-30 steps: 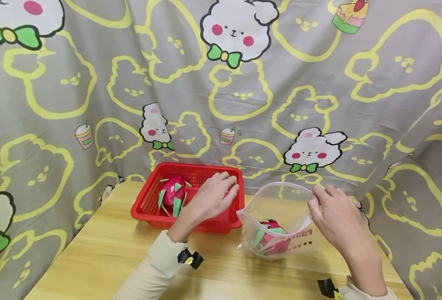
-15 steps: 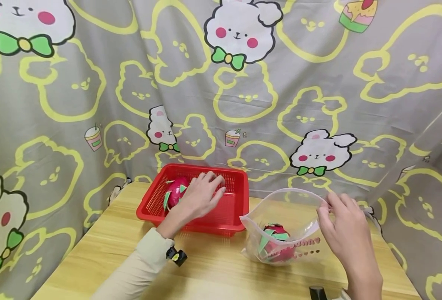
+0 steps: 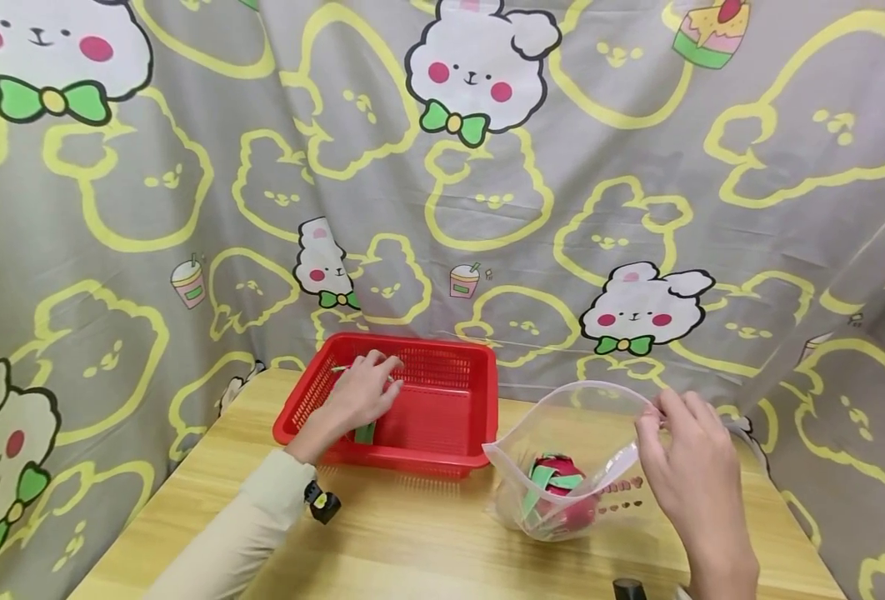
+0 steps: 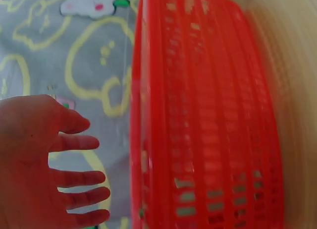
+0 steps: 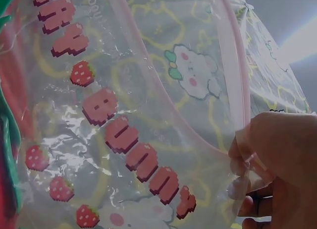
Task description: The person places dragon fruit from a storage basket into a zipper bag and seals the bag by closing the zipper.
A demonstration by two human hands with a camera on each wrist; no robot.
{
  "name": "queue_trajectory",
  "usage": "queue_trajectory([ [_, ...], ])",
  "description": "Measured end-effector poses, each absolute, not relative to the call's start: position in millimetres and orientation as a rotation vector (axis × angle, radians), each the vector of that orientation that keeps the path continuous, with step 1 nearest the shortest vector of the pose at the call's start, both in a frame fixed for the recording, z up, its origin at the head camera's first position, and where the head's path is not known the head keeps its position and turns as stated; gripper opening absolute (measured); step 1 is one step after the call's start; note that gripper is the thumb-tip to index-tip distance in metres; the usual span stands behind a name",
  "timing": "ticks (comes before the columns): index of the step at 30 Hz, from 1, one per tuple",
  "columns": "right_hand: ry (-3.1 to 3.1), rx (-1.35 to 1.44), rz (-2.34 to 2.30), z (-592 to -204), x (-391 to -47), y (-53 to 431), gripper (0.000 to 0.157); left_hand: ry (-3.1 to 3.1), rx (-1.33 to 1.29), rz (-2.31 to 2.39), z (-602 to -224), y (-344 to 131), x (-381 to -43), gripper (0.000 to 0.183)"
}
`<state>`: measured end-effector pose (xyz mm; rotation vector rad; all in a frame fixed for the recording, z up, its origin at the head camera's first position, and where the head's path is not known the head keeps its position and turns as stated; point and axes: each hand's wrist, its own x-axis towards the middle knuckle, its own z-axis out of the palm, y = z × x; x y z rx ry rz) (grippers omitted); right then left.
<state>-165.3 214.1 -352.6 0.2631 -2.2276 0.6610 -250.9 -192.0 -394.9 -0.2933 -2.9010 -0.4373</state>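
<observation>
My left hand hangs over the left part of a red plastic basket, fingers spread and apart in the left wrist view. Beneath it lies a pink-red dragon fruit with green flaps, mostly hidden by the hand. With thumb and fingers, my right hand pinches the right edge of a clear zip bag printed with pink letters and strawberries. The bag's mouth gapes upward. Inside sits a second dragon fruit, seen through the film.
Both the basket and the bag stand on a light wooden table, with the bag right of the basket. A grey curtain with yellow outlines and white bunnies hangs close behind and along both sides.
My left hand has moved left across the basket, from its right part to over the dragon fruit, now covering most of it. The right hand keeps its hold on the bag's edge.
</observation>
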Motion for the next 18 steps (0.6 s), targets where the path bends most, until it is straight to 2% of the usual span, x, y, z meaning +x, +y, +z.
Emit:
queue_trajectory([
  [9,-2.258,0.242,0.637,-354,-165,221,0.011,-3.104,0.014,-0.434,-408,-222,-257,0.062],
  [18,-2.296,0.218,0.606,-353,-164,222,0.012,-3.143,0.176,-0.61,-418,-230,-262,0.081],
])
